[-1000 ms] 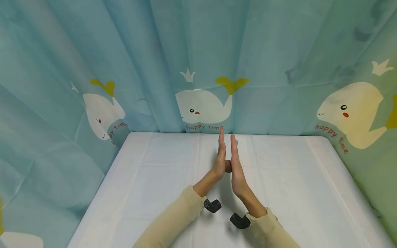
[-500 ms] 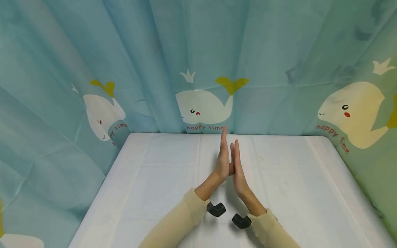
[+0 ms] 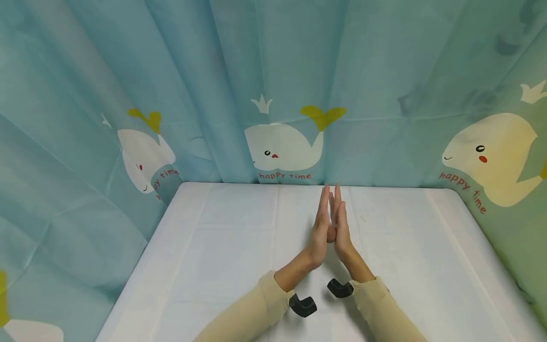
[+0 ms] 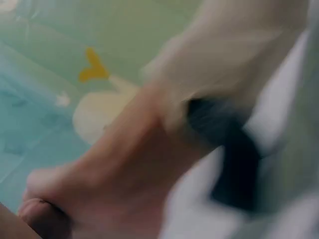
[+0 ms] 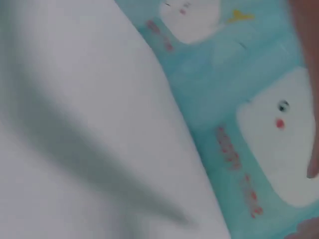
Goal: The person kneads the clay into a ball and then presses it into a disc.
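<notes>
A small brown ball (image 3: 331, 234) is pressed between two upright palms above the white table. My left hand (image 3: 319, 237) lies flat against its left side, fingers straight and pointing away from me. On the other side, my right hand (image 3: 343, 237) presses with straight fingers too. Most of the ball is hidden by the palms. In the left wrist view, the ball (image 4: 47, 219) shows at the lower left corner against the blurred right hand (image 4: 114, 174). Only a blurred strip of a hand enters the right edge of the right wrist view.
The white table (image 3: 231, 266) spreads under both hands. A blue-green curtain (image 3: 192, 71) with printed whales stands along its back and sides. Black curved camera mounts (image 3: 303, 306) stick out from both cuffs, close to each other.
The palms have slid against each other around the ball: the left hand came back toward me and the right went forward. Both hands and the ball have shifted slightly right.
</notes>
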Available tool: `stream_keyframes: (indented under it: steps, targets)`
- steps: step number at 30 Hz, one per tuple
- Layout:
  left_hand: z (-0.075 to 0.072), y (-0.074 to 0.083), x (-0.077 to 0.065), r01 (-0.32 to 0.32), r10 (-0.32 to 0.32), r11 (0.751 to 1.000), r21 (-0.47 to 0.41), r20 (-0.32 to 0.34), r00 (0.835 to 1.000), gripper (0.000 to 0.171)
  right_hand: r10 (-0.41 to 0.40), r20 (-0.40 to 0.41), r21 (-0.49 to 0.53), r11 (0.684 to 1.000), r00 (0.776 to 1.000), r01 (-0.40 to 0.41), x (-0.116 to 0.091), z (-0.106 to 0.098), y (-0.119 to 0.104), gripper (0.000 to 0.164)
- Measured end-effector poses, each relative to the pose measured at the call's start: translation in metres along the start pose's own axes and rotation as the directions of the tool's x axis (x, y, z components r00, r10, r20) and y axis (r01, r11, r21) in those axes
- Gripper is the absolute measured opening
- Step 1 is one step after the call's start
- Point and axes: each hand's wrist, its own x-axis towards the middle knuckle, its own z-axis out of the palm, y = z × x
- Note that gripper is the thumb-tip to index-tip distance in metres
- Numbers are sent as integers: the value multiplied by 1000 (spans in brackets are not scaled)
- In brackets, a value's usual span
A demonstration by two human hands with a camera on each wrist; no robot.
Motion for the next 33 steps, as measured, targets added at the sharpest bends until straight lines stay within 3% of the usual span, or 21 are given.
stream_keyframes:
  steps: [2,5,9,11,15,20,23,26,30,33]
  targets:
    - [-4,-3,9,21,-21,1000,-10,-40,999,65,-14,15,-11,1000,1000,15,-10,8,1,59]
    - [-9,-18,14,78,-82,996,-35,-109,991,63,-97,29,-64,993,995,99,-20,20,-9,57]
    - [-2,-35,1,127,-132,990,-62,-87,987,62,-198,27,-135,971,980,199,-11,19,-30,57]
    - [4,-36,-9,136,-141,987,-86,-56,988,63,-198,20,-165,966,980,199,1,10,-36,57]
    - [9,-24,-18,135,-142,982,-133,-48,989,64,-118,33,-175,977,992,122,20,-6,-29,56]
    - [-4,-11,-2,123,-141,979,-165,-104,984,61,-55,75,-166,984,996,67,3,4,-10,55]
    - [-18,-13,13,164,-189,972,-169,-148,971,60,-87,78,-161,982,993,98,-19,24,-14,55]
    - [-22,-17,18,184,-204,971,-149,-135,970,60,-139,64,-177,973,988,148,-29,36,-28,54]
    - [-9,-16,10,125,-133,986,-111,-64,989,60,-147,6,-173,974,989,146,-11,24,-36,55]
    - [-4,-8,7,66,-68,995,-76,-25,997,62,-97,-37,-123,988,995,92,1,9,-24,55]
